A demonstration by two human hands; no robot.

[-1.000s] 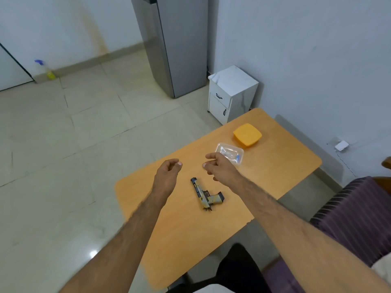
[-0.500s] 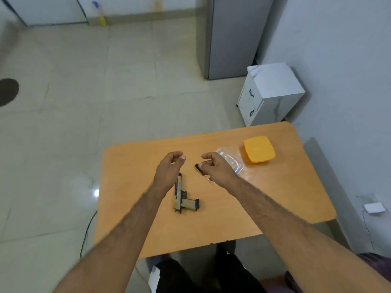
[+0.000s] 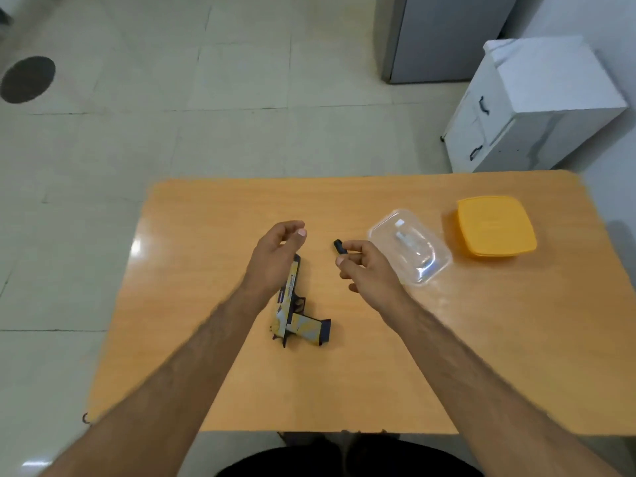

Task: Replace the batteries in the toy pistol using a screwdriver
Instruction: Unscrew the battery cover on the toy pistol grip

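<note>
Lying on its side on the orange worktop (image 3: 344, 373), the toy pistol (image 3: 292, 311) points its muzzle away from the person, with the front of the barrel hidden behind the left hand (image 3: 275, 259). That hand hovers above it with fingers loosely curled and holds nothing. The right hand (image 3: 368, 266) pinches a small screwdriver (image 3: 339, 246) by its dark handle; only the handle's end shows, and the shaft is hidden. Just beside that hand sits a clear plastic container (image 3: 409, 249) whose contents are hard to make out, and further right lies its yellow lid (image 3: 495, 227).
</note>
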